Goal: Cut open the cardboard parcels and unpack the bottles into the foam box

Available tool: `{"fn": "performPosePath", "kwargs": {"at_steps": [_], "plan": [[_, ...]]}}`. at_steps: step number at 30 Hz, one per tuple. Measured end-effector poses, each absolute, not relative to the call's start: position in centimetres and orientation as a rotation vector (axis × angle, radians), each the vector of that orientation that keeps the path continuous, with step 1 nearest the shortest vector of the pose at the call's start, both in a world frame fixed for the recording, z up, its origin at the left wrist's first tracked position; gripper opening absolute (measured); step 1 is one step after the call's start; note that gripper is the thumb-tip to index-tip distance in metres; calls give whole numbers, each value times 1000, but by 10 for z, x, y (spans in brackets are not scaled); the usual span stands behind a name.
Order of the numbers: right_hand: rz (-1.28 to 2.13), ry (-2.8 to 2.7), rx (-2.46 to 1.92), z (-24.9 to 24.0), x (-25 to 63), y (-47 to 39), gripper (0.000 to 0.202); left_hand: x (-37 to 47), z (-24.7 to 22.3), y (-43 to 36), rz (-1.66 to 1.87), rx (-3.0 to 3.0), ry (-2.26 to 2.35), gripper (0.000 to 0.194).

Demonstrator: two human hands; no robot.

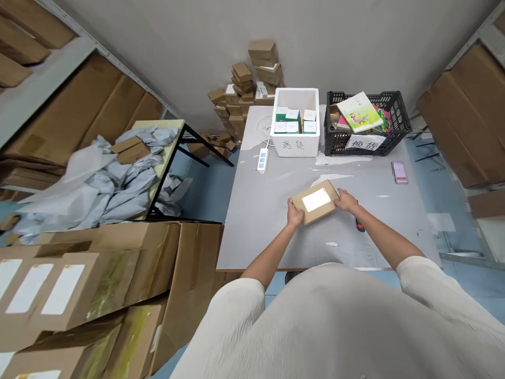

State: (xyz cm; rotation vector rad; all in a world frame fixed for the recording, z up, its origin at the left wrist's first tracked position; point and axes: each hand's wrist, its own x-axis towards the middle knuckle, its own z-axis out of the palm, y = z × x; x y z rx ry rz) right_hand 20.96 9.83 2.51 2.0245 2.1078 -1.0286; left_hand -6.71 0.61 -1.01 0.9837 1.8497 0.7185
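Observation:
Between my two hands is a small brown cardboard box (321, 215) with a white label on its top face. My left hand (295, 215) grips its left end, thumb on top. The right end is gripped by my right hand (345, 200). Below my right wrist lies a red and black tool (360, 225), partly hidden by the forearm; its kind is unclear. Past the box stand a white foam box (296, 148) holding several green and white packets and a black plastic crate (335, 138) with books in it.
A power strip (262, 160) with a cable lies on the grey table (252, 231), and a pink phone-like object (400, 172) rests at the right. Cardboard boxes (262, 52) are stacked by the wall. Large cartons (197, 263) stand at left, near a side table (160, 168) heaped with grey bags.

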Motion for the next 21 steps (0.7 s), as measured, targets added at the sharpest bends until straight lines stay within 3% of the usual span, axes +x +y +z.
{"fn": "performPosePath", "kwargs": {"at_steps": [7, 14, 21], "plan": [[-1284, 1914, 2112, 18, 233, 29, 59, -86, -8, 25, 766, 1113, 1545, 83], [-1627, 1724, 2509, 23, 219, 51, 83, -81, 1, 45, 706, 809, 1746, 87], [-1963, 1580, 2615, 30, 206, 76, 90, -81, 14, 52, 766, 747, 1574, 99]]}}
